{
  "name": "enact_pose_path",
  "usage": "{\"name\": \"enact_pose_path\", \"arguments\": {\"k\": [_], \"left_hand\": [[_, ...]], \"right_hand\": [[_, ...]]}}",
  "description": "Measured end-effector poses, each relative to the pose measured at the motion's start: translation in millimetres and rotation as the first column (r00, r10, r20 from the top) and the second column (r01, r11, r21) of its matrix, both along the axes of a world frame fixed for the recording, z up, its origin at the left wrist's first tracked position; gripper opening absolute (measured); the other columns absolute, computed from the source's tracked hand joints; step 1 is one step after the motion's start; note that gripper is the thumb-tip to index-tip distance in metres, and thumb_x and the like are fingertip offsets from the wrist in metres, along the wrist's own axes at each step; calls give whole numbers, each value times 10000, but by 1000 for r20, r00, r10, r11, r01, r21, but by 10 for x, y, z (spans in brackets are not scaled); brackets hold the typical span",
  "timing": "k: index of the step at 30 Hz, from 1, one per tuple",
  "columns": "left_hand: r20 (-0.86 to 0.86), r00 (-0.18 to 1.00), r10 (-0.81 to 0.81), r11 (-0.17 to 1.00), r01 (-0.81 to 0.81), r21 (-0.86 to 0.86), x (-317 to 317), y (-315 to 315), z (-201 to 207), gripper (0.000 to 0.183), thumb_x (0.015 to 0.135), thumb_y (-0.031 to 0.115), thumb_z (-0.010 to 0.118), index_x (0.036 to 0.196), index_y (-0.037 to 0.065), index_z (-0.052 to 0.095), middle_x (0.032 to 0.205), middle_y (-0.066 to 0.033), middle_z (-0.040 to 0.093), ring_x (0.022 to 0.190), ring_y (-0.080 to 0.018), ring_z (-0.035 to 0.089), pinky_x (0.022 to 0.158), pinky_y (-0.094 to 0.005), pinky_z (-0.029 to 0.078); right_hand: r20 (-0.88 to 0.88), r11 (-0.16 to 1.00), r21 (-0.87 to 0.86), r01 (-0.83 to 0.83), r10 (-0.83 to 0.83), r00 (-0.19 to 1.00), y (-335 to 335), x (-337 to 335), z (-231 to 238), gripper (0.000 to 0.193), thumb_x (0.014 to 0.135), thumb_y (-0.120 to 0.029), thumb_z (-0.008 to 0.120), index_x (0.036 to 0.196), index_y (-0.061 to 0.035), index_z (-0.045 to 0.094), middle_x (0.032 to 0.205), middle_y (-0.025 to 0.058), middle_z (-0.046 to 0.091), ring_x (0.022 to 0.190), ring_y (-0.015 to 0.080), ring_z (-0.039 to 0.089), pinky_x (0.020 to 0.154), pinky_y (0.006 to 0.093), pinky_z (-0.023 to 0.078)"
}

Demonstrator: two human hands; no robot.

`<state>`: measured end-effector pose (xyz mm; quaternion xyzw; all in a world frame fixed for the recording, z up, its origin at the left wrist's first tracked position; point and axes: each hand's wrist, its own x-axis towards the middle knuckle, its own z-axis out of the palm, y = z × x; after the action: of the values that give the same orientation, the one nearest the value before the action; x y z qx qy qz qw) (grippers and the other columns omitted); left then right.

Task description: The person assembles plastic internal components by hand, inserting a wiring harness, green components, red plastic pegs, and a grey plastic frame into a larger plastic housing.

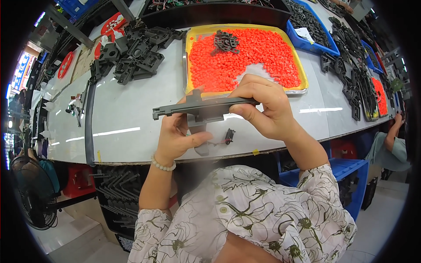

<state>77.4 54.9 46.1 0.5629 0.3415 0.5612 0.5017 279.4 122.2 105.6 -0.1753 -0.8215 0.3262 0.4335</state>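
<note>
Above the white table [118,114] I hold a long dark grey plastic part [199,107], level across my front, with a block-like section under its middle. My left hand [175,136] is closed around that middle section from below. My right hand [267,107] pinches the bar's right end between thumb and fingers. On the table below the part lies a small black component [230,136] with thin wires. Just beyond my hands is a yellow-rimmed tray [263,27] full of small red plastic pieces [210,61], with a clump of dark parts [226,42] on top.
A heap of dark plastic parts [136,55] sits at the back left. Behind the tray stands a long black bin [215,17]. Blue crates [326,47] and more dark parts [348,83] are at the right. A fan [35,193] stands lower left; another person's arm [392,131] shows far right.
</note>
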Motion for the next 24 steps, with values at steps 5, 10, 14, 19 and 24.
{"name": "enact_pose_path", "arguments": {"k": [5, 10, 14, 19, 24], "left_hand": [[113, 994, 7, 996, 3, -90, 26, -46, 14, 842, 608, -16, 779, 1315, -72, 323, 1281, -132, 453, 1148, -201, 464, 975, -338, 378], [57, 998, -19, 999, 20, -27, 57, -37, 5, 818, 623, -21, 766, 1311, -73, 327, 1264, -123, 463, 1118, -191, 486, 958, -332, 391], [24, 999, -21, 997, 23, -70, 75, -46, 22, 766, 630, -25, 760, 1288, -57, 370, 1258, -117, 466, 1102, -181, 490, 936, -326, 406], [31, 999, -8, 996, 11, -93, 78, -28, -25, 686, 643, 40, 769, 1237, -51, 437, 1248, -132, 479, 1022, -187, 535, 861, -314, 453], [23, 1000, 10, 997, -8, -76, 79, 19, -16, 615, 669, 119, 768, 1188, -48, 485, 1131, -124, 557, 923, -198, 589, 802, -312, 490]], "right_hand": [[20, 995, -81, -58, 59, 998, 23, 10, -19, 150, 707, -53, 687, 827, -1, 615, 676, 71, 537, 582, 183, 508, 517, 289, 392], [-1, 990, -135, -49, 50, 999, -28, -6, -56, 144, 711, -51, 685, 829, -1, 621, 668, 73, 533, 566, 178, 496, 521, 290, 383], [-12, 994, -112, -15, 13, 1000, -58, -35, -84, 133, 771, -95, 656, 815, 16, 597, 688, 58, 530, 598, 136, 465, 528, 253, 350], [26, 989, -149, -20, 24, 999, -16, -61, -54, 118, 767, -80, 651, 823, 12, 604, 678, 58, 523, 592, 133, 462, 523, 251, 349], [20, 986, -161, -51, 55, 998, 40, -47, 24, 100, 771, -77, 648, 815, 7, 616, 667, 62, 549, 578, 144, 524, 525, 270, 415]]}}
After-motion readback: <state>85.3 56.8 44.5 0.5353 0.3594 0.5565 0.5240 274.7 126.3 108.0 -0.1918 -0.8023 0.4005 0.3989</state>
